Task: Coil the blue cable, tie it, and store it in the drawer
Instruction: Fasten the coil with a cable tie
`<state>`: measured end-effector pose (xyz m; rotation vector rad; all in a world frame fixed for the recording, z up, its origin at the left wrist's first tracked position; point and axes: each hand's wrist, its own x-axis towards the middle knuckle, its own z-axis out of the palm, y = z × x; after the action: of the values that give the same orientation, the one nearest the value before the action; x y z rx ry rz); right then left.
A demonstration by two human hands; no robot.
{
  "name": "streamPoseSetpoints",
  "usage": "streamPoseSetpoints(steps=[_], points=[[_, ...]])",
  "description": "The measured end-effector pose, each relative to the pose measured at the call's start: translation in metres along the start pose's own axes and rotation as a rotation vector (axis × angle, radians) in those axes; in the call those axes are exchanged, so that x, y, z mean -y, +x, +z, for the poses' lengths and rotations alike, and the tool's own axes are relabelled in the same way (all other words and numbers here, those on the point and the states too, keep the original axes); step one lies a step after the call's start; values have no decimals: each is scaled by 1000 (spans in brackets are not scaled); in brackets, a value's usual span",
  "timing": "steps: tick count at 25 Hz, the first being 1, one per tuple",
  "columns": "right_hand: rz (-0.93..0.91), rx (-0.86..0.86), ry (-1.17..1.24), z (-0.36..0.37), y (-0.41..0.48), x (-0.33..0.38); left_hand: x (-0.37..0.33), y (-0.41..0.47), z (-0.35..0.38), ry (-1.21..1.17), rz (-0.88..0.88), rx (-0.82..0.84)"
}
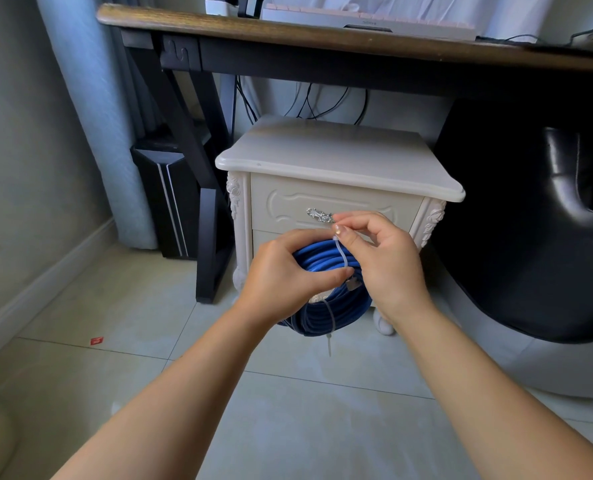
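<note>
I hold the coiled blue cable (pixel 323 261) in the air, just in front of the closed drawer (pixel 281 202) of the white nightstand (pixel 340 157). My left hand (pixel 281 271) is wrapped around the upper part of the coil and presses the loops together. My right hand (pixel 385 258) pinches the tail of a white zip tie (pixel 342 254) that goes over the bundle. Another tie (pixel 329 318) already sits on the lower part, its tail hanging down. To do this step well, I think I must pull the tail straight through its head — not sideways — while the left hand squeezes the loops flat, so no loop escapes. The cable plug (pixel 354 284) lies near my fingers and should not be caught under the tie.
</note>
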<state>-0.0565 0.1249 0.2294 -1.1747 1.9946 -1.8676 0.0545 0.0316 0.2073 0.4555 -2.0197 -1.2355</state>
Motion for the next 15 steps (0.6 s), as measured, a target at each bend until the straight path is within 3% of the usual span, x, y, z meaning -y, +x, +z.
streamPoseSetpoints(steps=[15], points=[[72,0,218,5,3,4,-1,7,-2,-190,-88,-10]])
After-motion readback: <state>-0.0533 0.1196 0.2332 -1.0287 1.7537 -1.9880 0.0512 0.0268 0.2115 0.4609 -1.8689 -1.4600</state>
